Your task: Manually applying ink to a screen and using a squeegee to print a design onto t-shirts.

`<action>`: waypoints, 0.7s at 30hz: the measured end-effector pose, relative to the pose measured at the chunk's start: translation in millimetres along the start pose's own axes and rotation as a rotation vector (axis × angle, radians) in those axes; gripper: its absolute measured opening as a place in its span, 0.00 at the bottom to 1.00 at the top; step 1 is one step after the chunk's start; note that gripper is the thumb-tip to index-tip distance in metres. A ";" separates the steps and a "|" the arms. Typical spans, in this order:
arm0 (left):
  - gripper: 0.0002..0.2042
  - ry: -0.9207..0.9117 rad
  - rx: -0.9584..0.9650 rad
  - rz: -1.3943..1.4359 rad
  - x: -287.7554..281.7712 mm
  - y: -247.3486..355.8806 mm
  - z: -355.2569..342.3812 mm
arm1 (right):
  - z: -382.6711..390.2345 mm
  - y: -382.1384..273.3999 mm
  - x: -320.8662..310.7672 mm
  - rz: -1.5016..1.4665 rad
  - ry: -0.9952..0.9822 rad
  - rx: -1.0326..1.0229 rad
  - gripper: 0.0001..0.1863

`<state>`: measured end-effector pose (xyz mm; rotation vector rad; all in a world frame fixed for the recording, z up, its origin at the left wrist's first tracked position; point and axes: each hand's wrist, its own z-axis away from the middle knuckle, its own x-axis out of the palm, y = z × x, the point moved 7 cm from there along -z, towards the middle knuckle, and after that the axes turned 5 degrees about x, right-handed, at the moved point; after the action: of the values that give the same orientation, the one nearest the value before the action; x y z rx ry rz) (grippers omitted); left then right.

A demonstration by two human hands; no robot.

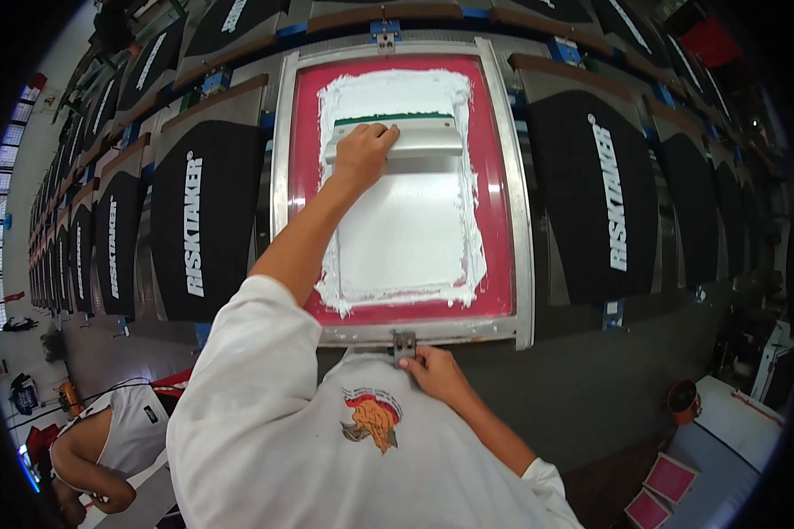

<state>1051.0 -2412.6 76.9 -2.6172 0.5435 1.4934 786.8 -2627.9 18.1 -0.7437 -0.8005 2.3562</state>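
Observation:
A screen-printing frame with pink mesh lies in front of me, its middle coated in thick white ink. My left hand is closed round the metal handle of a wide squeegee. The squeegee lies across the far part of the ink, and a green edge shows along its far side. At the frame's near edge, my right hand grips a small metal clamp with its thumb against it. Some of the right fingers are hidden.
Black printed garment pieces on boards stand at the left and right, with more rows beyond. A blue-and-metal bracket meets the frame's far edge. Another person is at lower left. Pink screens lie at lower right.

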 end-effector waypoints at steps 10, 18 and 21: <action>0.17 -0.466 -0.098 0.336 -133.8 120.1 99.6 | 38.5 -53.4 -46.5 0.190 -0.105 -0.231 0.22; 0.17 -0.707 -0.161 0.295 -102.4 134.4 119.8 | 26.7 -130.7 -117.3 0.861 0.831 -1.017 0.21; 0.14 -0.503 -0.153 0.156 -126.5 119.7 139.6 | -24.8 -87.6 -105.8 0.954 0.341 -0.513 0.07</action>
<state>837.4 -2457.3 123.8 -2.1975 0.6043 2.2197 903.9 -2626.3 94.0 -2.0520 -1.0543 2.6559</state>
